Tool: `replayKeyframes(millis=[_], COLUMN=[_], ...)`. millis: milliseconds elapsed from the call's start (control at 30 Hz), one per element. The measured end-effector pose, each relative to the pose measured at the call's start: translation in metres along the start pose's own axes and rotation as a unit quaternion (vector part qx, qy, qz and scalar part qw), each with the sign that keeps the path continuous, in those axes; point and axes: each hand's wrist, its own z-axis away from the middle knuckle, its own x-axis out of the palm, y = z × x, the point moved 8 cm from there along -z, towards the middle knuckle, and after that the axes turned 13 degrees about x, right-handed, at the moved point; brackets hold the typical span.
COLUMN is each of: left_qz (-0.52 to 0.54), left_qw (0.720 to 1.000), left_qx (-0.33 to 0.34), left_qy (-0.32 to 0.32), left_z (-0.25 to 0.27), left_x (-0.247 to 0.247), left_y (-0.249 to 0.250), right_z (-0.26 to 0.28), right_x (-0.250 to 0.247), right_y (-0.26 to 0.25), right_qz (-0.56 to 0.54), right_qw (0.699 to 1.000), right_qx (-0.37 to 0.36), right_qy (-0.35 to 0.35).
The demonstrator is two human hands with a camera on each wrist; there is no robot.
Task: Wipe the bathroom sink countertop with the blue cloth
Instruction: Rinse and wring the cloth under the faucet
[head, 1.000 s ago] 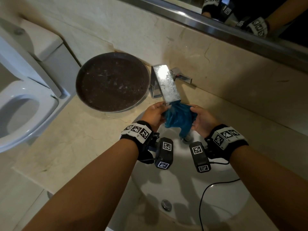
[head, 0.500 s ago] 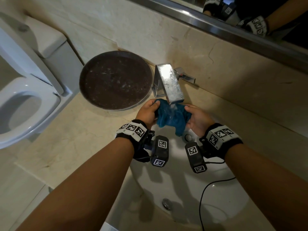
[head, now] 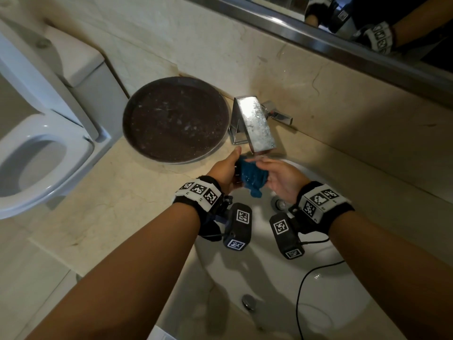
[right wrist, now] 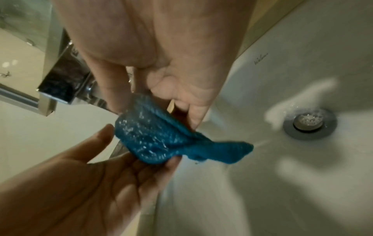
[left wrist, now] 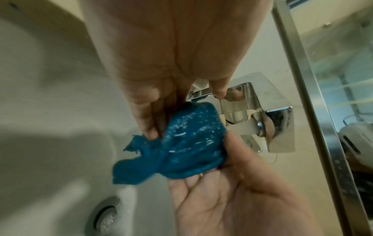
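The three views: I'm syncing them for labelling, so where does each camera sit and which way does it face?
Head: worn high, looking down at basin, faucet; both forearms show.
Left wrist: looks along left hand toward blue cloth, faucet.
Right wrist: looks along right hand at cloth, drain.
All share the cloth and both hands.

The toilet (head: 36, 153) runs off the left edge; the mirror (head: 367, 23) is cut by the far edge.

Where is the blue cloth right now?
In the head view, the blue cloth is bunched between the left hand and right hand, just below the faucet spout, over the sink.
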Motion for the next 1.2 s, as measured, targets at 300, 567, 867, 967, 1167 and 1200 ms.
replayKeyframes(millis=[300,567,867,967,1167,1200], left_qz=[-0.025,0.032,-0.064,-0.058,-0.057,-0.065], left_qw=[0.997,0.994,0.983,0.984,0.982,0.982], left_qx=[0.072,0.084,0.17,0.17,0.148,0.142], left_qy=[-0.016,-0.059,-0.005,-0.022,-0.102,-0.102], left_z=[-0.018,-0.012,-0.015,-0.012,-0.002,-0.002], left_x=[0.011,0.013,-0.028,-0.025,-0.009,-0.007], left_y=[0.004,0.01,0.018,0.018,0.013,0.012], right_z=[0.003,-0.013,-0.013,-0.01,-0.009,-0.009], right_x=[-0.043,-0.012,-0.017,-0.017,-0.02,-0.021], right_y=[0.003,-0.009,-0.005,-0.005,-0.001,-0.001], right_qz=[0.08,0.026,0.055,0.054,0.036,0.028], right_qw=[0.988,0.997,0.994,0.994,0.996,0.996], right_qx=[0.05,0.01,-0.006,-0.007,-0.01,-0.013], right_qy=[0.126,0.066,0.097,0.093,0.078,0.08])
